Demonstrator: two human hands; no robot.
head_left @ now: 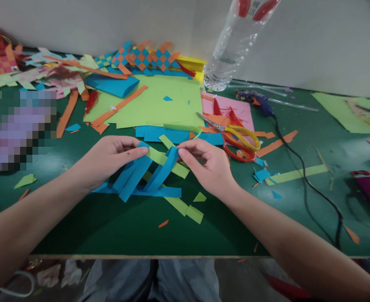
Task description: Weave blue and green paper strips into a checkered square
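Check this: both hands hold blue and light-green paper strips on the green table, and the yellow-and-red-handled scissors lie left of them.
Wrong side. The head view shows the yellow-and-red-handled scissors to the right, just beyond the right hand. It and the left hand do hold blue paper strips and light-green paper strips on the green table.

Pixelated patch (18,130) at left; bottle (231,46) top off-frame.
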